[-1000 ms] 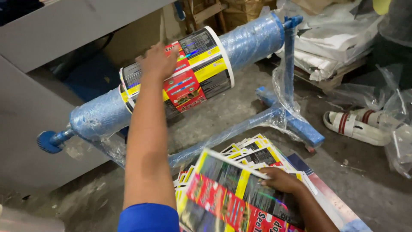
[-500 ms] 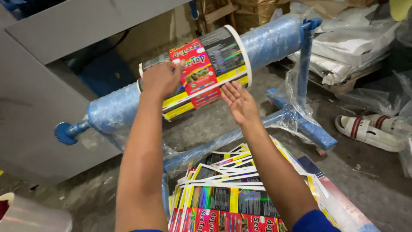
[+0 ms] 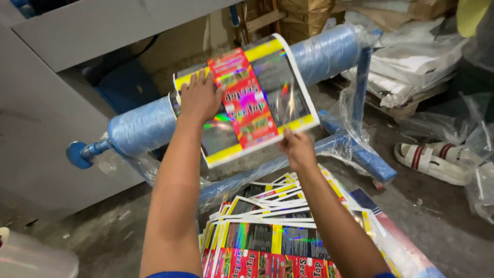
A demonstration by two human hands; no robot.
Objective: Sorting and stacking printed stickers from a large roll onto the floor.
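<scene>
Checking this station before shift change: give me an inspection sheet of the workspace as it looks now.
Surface: grey concrete floor, dusty.
Job's things: glossy printed sheet draped over blue wrapped roller; fanned stack of printed sheets below.
Clutter: white sandals, loose plastic film, bundled white sacks.
Hands: left hand flat on sheet; right hand pinching its lower edge.
Cables: nothing seen.
Surroundings: grey panel, wooden frame.
</scene>
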